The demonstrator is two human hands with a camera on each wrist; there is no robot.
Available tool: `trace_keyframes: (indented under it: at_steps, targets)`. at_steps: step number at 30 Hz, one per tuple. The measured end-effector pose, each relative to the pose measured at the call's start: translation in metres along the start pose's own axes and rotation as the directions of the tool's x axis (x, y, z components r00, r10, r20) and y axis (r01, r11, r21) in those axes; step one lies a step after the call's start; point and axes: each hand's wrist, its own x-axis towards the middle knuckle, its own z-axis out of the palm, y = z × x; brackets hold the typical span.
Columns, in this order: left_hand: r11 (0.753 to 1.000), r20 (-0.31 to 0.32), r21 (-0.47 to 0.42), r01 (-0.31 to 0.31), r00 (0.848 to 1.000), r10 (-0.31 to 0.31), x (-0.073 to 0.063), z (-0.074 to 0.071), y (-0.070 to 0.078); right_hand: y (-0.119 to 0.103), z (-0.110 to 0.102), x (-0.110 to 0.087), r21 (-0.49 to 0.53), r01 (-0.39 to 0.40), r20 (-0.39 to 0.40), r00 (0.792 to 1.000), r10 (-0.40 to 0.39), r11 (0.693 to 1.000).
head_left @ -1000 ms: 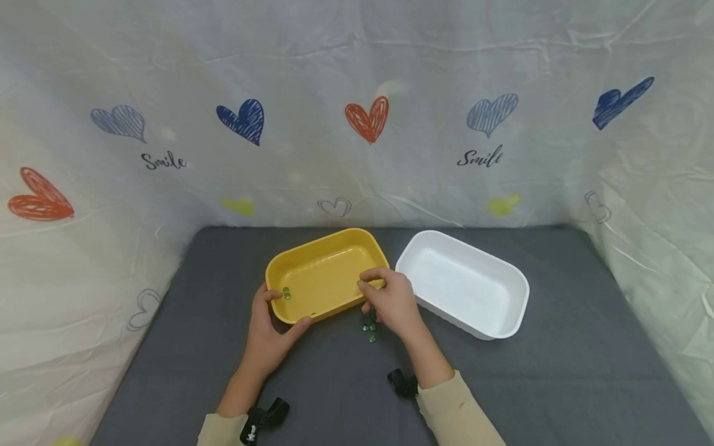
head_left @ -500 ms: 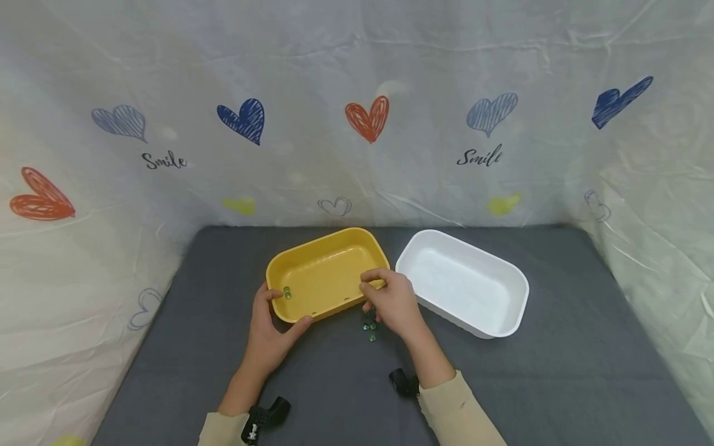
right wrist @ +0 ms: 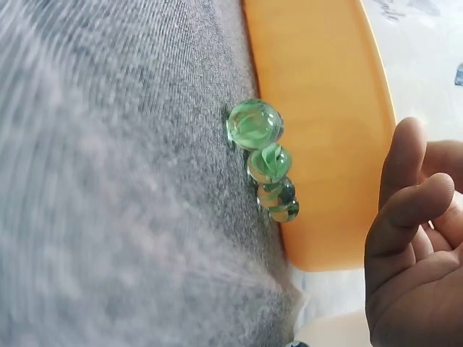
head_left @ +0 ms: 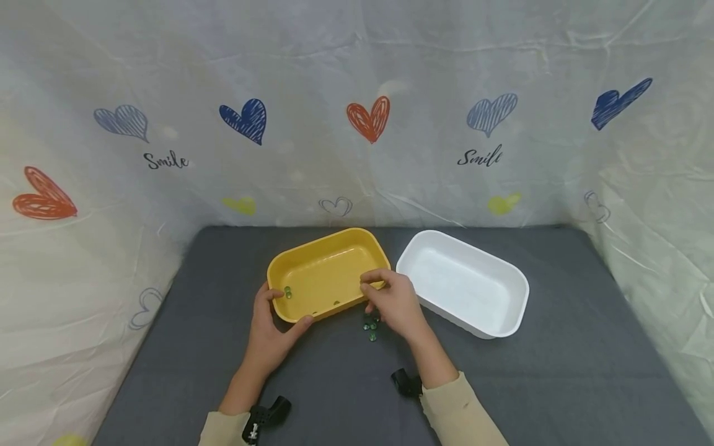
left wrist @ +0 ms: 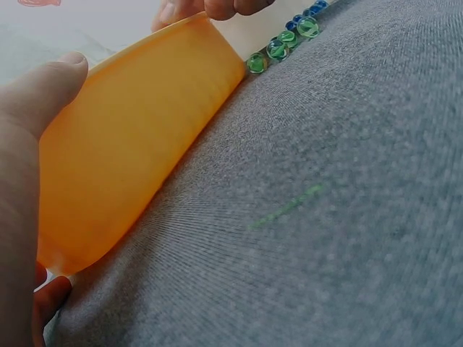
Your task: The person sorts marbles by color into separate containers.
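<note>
My left hand (head_left: 268, 334) grips the left end of a yellow plastic tub (head_left: 329, 269), thumb on the near side and fingers at the rim. Two green marbles (head_left: 288, 292) lie beside those fingers inside the tub. Another marble (head_left: 336, 303) shows partly above the near rim, with one more to its left. Over the tub's near right rim hovers my right hand (head_left: 395, 302), thumb and forefinger close together, no marble visible between them. The right wrist view shows its fingers loosely bent. Several green glass marbles (right wrist: 255, 124) lie on the cloth against the tub's outer wall.
A white tub (head_left: 460, 282) stands right of the yellow one, close to my right hand, with no marbles visible in it. Grey cloth (head_left: 569, 347) covers the table. Behind hangs a pale curtain (head_left: 424, 74) printed with hearts.
A marble has left my right fingertips, dropped into the yellow tub and rolled left along its near wall. Both hands have stayed almost where they were.
</note>
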Motion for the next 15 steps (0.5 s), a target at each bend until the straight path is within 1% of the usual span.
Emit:
trace_keyframes:
  at_steps: [5, 10, 15]
  targets:
    - [1.000, -0.006, 0.016, 0.005, 1.000, -0.005, 0.000, 0.000, 0.000, 0.002, -0.003, -0.001, 0.038, 0.013, 0.033, 0.999, -0.014, 0.999]
    - [1.000, -0.012, 0.018, -0.011, 1.000, 0.011, -0.001, 0.000, -0.002, 0.000, -0.011, -0.002, 0.061, 0.026, 0.098, 0.995, -0.032, 0.998]
    - [1.000, -0.017, 0.012, -0.027, 0.999, 0.028, -0.001, 0.001, -0.002, 0.002, -0.020, -0.004, 0.063, 0.045, 0.166, 0.985, -0.055, 0.997]
